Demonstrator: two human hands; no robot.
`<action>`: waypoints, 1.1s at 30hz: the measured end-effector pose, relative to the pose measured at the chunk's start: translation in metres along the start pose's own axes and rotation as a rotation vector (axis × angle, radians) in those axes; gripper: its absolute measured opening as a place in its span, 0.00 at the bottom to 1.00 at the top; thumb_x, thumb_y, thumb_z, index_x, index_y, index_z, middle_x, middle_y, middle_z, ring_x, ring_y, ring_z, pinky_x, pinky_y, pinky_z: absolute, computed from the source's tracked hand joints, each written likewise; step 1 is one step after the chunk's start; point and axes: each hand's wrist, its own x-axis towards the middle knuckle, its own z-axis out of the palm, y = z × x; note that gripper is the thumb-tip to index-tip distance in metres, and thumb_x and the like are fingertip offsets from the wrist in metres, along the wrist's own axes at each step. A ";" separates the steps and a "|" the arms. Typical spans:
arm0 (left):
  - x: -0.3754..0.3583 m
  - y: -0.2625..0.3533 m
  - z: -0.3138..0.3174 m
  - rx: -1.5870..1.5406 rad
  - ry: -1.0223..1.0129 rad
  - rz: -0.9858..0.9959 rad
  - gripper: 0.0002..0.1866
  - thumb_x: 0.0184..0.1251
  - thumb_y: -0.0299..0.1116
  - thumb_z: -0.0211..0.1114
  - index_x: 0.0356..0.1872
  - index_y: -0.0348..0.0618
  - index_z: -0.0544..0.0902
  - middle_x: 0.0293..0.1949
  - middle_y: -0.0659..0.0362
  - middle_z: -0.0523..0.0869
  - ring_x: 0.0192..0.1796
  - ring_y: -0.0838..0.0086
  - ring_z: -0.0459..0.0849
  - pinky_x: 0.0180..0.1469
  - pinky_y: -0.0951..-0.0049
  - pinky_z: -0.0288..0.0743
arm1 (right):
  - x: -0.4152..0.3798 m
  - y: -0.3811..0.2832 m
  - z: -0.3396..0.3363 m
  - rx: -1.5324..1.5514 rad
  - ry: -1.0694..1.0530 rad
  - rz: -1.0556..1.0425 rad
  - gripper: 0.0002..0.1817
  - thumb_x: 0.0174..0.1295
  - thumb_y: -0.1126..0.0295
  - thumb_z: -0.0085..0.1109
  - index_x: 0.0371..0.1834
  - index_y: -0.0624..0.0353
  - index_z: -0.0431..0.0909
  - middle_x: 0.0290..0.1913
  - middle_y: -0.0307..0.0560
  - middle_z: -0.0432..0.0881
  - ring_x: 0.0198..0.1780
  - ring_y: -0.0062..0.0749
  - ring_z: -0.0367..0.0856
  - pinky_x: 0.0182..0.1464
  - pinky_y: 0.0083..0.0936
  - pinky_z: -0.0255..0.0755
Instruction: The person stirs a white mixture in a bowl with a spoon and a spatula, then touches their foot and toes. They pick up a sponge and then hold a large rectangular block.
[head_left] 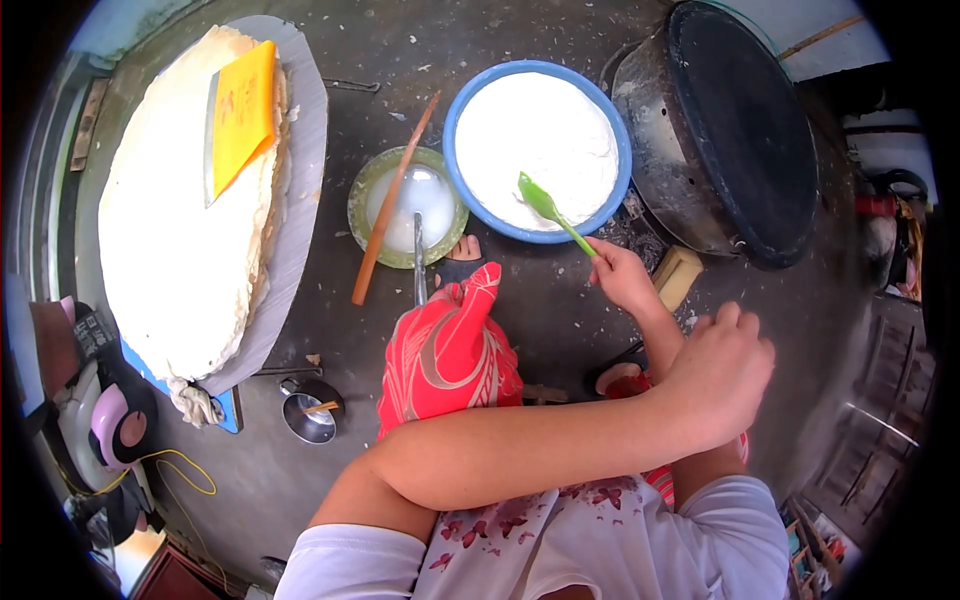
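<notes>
My right hand (622, 276) grips the handle of a green spatula (545, 205). The spatula's blade is over the white, batter-like contents of a blue basin (622, 165), near the side closest to me. Across my body reaches my left arm, and my left hand (715, 375) lies above my right forearm with its fingers curled closed; its palm side is hidden. Left of the basin stands a green bowl (358, 205) of cloudy white liquid with a metal ladle handle (419, 260) sticking out. A long brown stick (385, 225) lies across that bowl.
A dark round lid or pan (745, 130) tops a metal drum stove (650, 140) at right. Thin pale sheets (170, 220) are stacked on a board at left, under a yellow scraper (243, 120). A small metal cup (310, 417) and a wooden block (677, 277) are on the floor.
</notes>
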 end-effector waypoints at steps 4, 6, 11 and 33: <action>0.000 -0.002 0.003 -0.016 0.025 0.010 0.09 0.40 0.30 0.62 0.24 0.36 0.77 0.31 0.51 0.75 0.40 0.60 0.72 0.41 0.65 0.68 | 0.014 0.024 -0.002 -0.087 0.062 -0.065 0.21 0.59 0.72 0.48 0.58 0.53 0.71 0.35 0.61 0.80 0.40 0.55 0.78 0.42 0.41 0.71; -0.001 -0.001 0.003 -0.027 0.034 0.013 0.09 0.40 0.30 0.62 0.24 0.36 0.77 0.31 0.51 0.76 0.40 0.60 0.72 0.41 0.65 0.68 | 0.014 0.024 -0.006 -0.212 0.205 -0.044 0.20 0.59 0.72 0.49 0.57 0.52 0.72 0.35 0.61 0.80 0.39 0.55 0.78 0.42 0.41 0.71; 0.000 -0.002 0.000 0.000 0.021 0.012 0.09 0.40 0.29 0.62 0.24 0.36 0.77 0.30 0.50 0.75 0.40 0.60 0.72 0.41 0.65 0.67 | 0.019 0.026 -0.012 -0.160 0.247 -0.171 0.19 0.59 0.72 0.49 0.55 0.54 0.74 0.28 0.59 0.80 0.32 0.50 0.80 0.38 0.39 0.72; -0.001 0.000 -0.001 -0.022 -0.003 0.000 0.09 0.40 0.29 0.62 0.24 0.36 0.77 0.32 0.51 0.76 0.41 0.60 0.72 0.41 0.65 0.68 | 0.058 -0.003 -0.008 -0.301 0.400 -0.042 0.18 0.60 0.71 0.48 0.55 0.53 0.74 0.41 0.62 0.79 0.43 0.53 0.78 0.46 0.41 0.71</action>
